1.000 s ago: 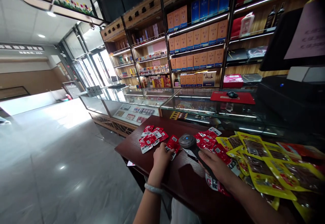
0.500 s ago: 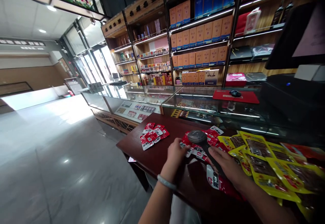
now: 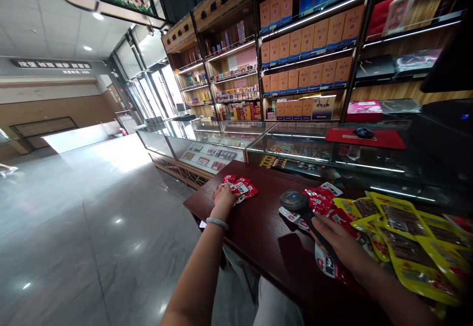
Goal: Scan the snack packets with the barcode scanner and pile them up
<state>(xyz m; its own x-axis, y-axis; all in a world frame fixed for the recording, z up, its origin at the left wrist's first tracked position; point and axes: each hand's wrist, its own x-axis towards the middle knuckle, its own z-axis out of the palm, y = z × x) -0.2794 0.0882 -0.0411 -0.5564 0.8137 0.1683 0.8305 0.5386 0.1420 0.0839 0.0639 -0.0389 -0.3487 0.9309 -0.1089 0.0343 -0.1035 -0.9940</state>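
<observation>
On the dark wooden counter point(image 3: 266, 232) my right hand point(image 3: 338, 244) grips the handle of a black handheld scanner point(image 3: 294, 201), its round head pointing away from me over red snack packets point(image 3: 321, 203). My left hand point(image 3: 222, 199) reaches out to the far left onto a small pile of red packets point(image 3: 241, 186) and rests on it; whether it still holds a packet I cannot tell. A pale bangle point(image 3: 217, 222) sits on that wrist.
Yellow snack packs point(image 3: 402, 232) spread over the counter's right end. Behind it run glass display cases point(image 3: 221, 144), with a red mat and mouse point(image 3: 364, 134) on top. Shelves of orange boxes point(image 3: 303, 45) line the wall. Shiny open floor point(image 3: 74, 227) lies to the left.
My left hand carried a red packet from under the scanner out to the left pile. The scanner hand stayed in place. The view shifted, moving everything rightward.
</observation>
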